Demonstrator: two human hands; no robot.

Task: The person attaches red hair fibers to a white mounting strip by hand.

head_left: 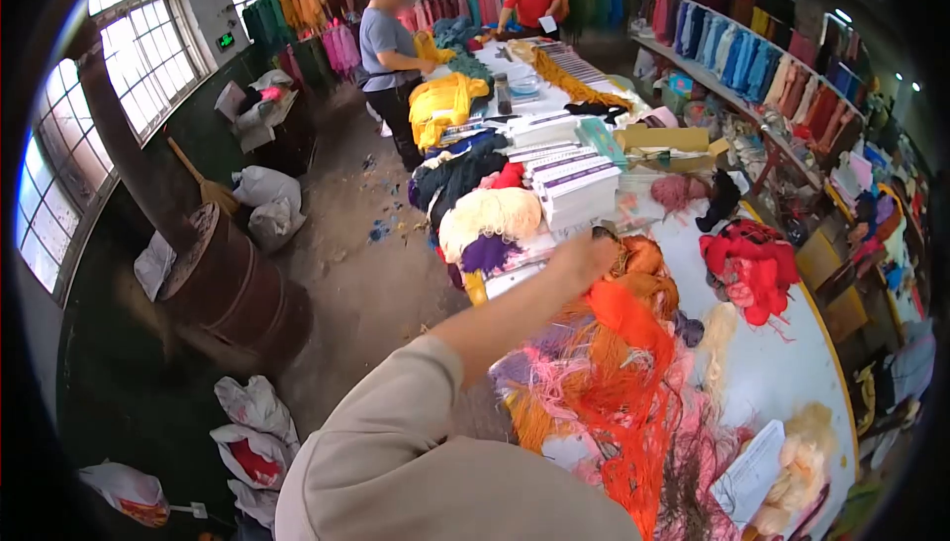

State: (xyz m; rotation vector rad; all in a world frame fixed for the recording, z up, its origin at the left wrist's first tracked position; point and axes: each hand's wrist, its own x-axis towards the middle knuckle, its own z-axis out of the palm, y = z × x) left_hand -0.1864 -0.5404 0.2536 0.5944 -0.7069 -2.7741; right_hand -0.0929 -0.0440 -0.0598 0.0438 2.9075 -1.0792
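From the lower left my left arm in a beige sleeve stretches over the table. My left hand (592, 256) is at the far end of a pile of orange and rust yarn (638, 279). It is blurred and its fingers do not show, so what it holds, if anything, cannot be made out. Nearer to me, bright orange-red yarn (628, 343) hangs loose over tangled pink threads (564, 368). A bundle of red yarn (749, 266) lies to the right, with a cream skein (719, 348) closer in. My right hand is out of view.
Stacked white boxes (576, 190), cream yarn (492, 219) and yellow yarn (445, 105) lie farther along the table. Two people (389, 51) stand at its far part. A rusty drum (233, 284) and white sacks (259, 432) are on the left. Colored skeins (732, 46) line a rack.
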